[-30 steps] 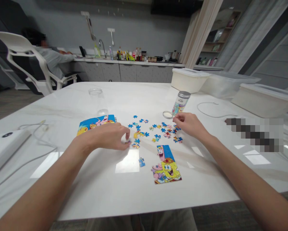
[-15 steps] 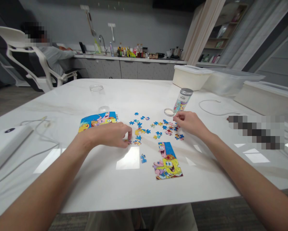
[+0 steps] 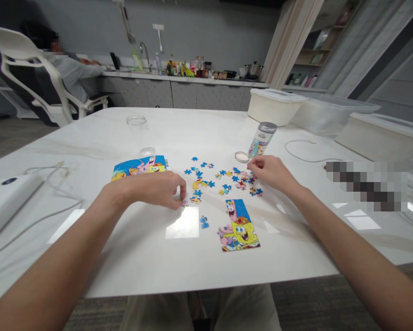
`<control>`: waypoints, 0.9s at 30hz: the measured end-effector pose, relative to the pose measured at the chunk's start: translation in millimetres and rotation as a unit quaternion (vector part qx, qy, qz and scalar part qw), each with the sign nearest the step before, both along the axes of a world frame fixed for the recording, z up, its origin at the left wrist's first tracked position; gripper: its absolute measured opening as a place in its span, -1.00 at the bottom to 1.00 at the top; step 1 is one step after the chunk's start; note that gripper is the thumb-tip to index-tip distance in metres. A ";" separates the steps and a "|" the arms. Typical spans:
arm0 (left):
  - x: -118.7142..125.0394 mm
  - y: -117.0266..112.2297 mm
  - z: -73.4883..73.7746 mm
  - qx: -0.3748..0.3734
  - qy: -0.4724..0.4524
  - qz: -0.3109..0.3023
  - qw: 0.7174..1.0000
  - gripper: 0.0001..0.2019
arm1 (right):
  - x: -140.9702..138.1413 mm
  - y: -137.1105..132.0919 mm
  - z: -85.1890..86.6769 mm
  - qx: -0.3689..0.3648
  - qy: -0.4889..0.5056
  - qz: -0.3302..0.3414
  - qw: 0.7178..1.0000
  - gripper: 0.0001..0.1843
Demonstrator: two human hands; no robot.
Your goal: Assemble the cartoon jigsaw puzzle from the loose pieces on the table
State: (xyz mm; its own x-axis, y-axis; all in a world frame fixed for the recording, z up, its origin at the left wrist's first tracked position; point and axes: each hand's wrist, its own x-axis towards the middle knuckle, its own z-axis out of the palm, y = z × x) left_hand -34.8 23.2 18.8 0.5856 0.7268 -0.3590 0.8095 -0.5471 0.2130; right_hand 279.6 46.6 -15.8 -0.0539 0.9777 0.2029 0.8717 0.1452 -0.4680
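Observation:
Several loose jigsaw pieces (image 3: pixel 223 178) lie scattered across the middle of the white table (image 3: pixel 192 133). My left hand (image 3: pixel 158 188) rests on the table with fingers curled, its fingertips pinching a small puzzle piece (image 3: pixel 184 202) at the left of the scatter. My right hand (image 3: pixel 270 172) has its fingers curled down onto pieces at the right end of the scatter. A partly assembled cartoon section (image 3: pixel 239 226) lies in front of the loose pieces. A printed picture card (image 3: pixel 140 167) lies behind my left hand. One lone blue piece (image 3: pixel 203 222) lies near the assembled section.
A small lidded jar (image 3: pixel 261 139) and a round lid (image 3: pixel 241 156) stand behind my right hand. White plastic bins (image 3: pixel 273 105) line the far right. A white device (image 3: pixel 6 197) with cables sits at left. Another person sits at the back counter by a white chair (image 3: pixel 30 69).
Both hands stay almost where they were, fingers working small pieces. The view has shifted slightly as my head moved.

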 end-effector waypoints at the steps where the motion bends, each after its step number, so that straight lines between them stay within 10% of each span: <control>1: 0.9 -1.0 1.0 -0.006 0.000 0.002 1.000 -0.78 | 0.5 0.4 -0.4 0.002 0.000 0.001 1.000 -0.78; 27: 1.5 -2.6 5.5 -0.057 0.025 0.018 0.998 -0.75 | 1.2 1.9 -2.1 0.010 -0.017 0.010 1.000 -0.76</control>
